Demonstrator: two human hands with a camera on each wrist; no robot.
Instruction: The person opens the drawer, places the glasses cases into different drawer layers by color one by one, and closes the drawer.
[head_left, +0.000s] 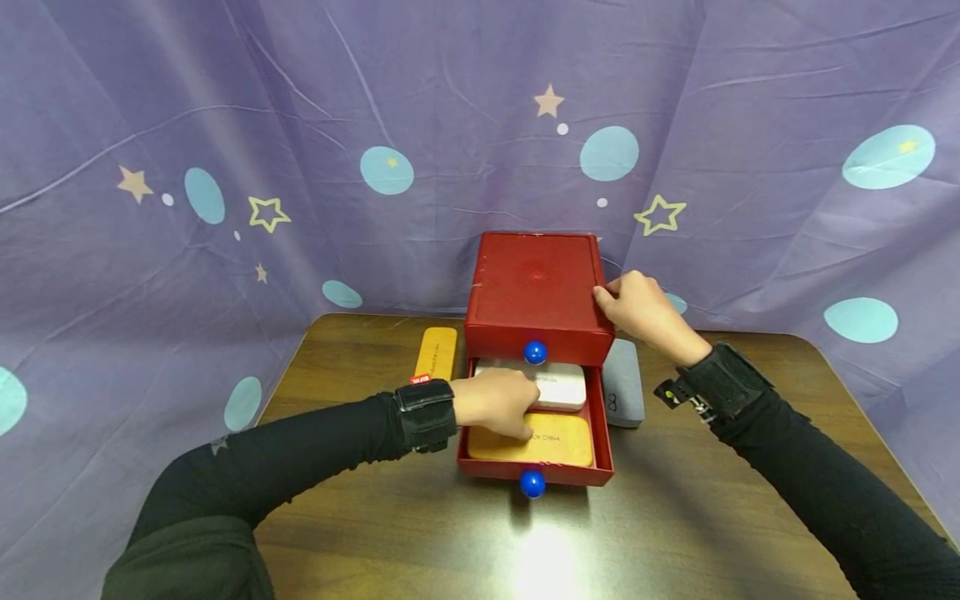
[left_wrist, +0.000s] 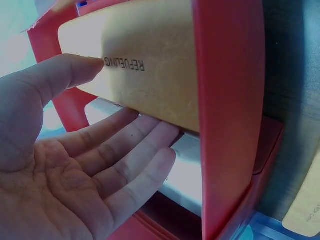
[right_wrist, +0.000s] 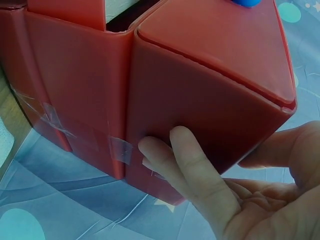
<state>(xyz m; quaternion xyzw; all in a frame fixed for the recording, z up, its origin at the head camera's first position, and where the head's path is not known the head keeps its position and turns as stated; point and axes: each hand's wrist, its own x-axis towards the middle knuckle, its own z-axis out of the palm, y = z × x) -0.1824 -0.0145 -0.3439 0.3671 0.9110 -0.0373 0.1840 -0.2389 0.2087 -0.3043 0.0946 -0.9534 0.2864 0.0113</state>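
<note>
A red two-drawer box point(head_left: 536, 283) stands at the back of a wooden table point(head_left: 375, 517). Its lower drawer point(head_left: 604, 433) is pulled out and holds a white case point(head_left: 562, 385) behind an orange case point(head_left: 558, 440). My left hand point(head_left: 517, 417) reaches into the drawer. In the left wrist view that left hand point(left_wrist: 125, 102) has its thumb on the orange case point(left_wrist: 145, 75) and its fingers tucked along the case's edge by the white case point(left_wrist: 187, 170). My right hand point(head_left: 611, 298) grips the box's top right corner, thumb on top and fingers point(right_wrist: 180, 150) on the side wall point(right_wrist: 200, 100).
A second orange case point(head_left: 437, 352) lies on the table left of the box and a grey case point(head_left: 624, 383) lies to its right. Each drawer has a blue knob point(head_left: 532, 483). A purple star-patterned cloth point(head_left: 225, 167) hangs close behind and around the table.
</note>
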